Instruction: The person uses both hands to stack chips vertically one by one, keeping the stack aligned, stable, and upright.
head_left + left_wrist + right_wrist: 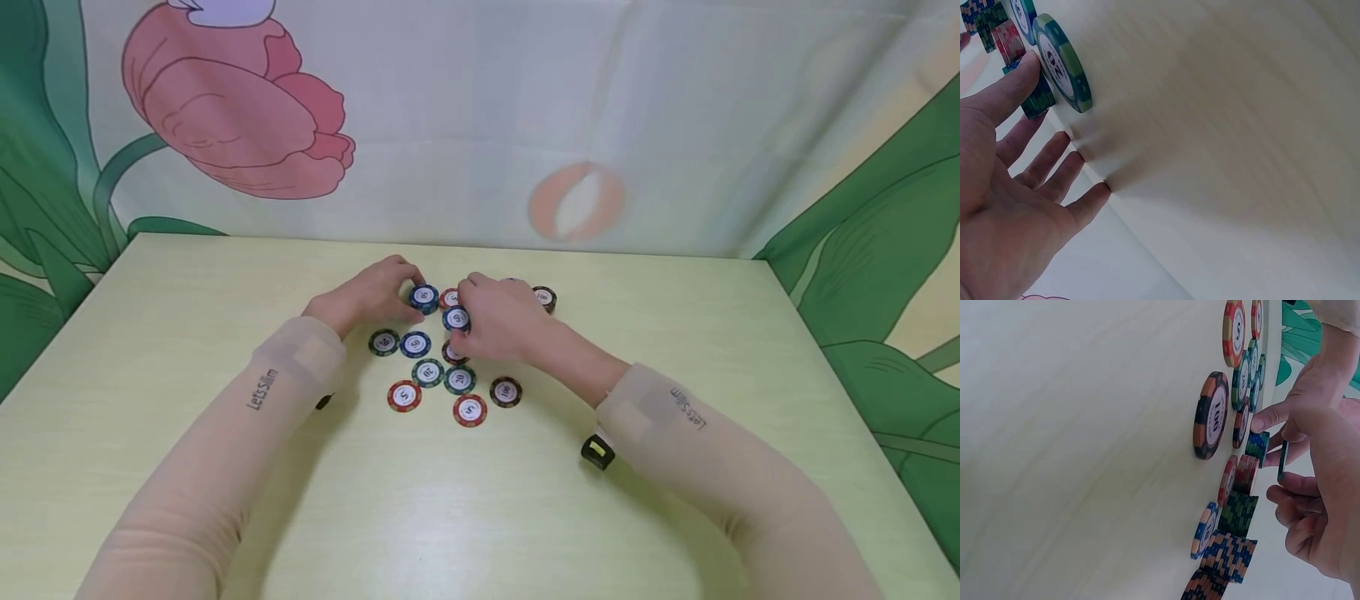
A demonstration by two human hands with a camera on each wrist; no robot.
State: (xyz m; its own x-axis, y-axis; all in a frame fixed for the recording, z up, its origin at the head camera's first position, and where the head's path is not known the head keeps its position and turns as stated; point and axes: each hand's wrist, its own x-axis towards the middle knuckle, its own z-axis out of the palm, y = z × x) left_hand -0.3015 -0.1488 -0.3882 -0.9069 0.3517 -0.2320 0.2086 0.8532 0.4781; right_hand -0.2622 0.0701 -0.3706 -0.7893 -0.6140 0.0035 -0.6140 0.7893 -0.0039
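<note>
A: Where is the stack of blue chips (pixel 423 297)?
B: It stands on the table (pixel 450 517), at the left end of the row of stacks, with the left hand (pixel 371 292) at its side. The thumb and a finger pinch it, and the other fingers are spread, their tips at the table. I suppose this grip prevents the stack from sliding.
A: And the right hand (pixel 501 318)?
B: It pinches a single chip (pixel 456 318) by the edges, nearly level and raised above the table, just beside the stack. Probably it is held by the edges to leave both faces free.
A: What is around them?
B: Next to the blue stack is a red stack (pixel 1248 474), then a green stack (pixel 1239 514), a blue-and-orange stack (pixel 1230 555) and a black-and-orange stack (pixel 1204 587).
A: Does something stand in the way?
B: From the head, the right hand hides much of this row. The red stack seems close, so the fingers have little room there. Loose chips, such as a red chip (pixel 404 396) and a black chip (pixel 506 392), lie nearer to the person.
</note>
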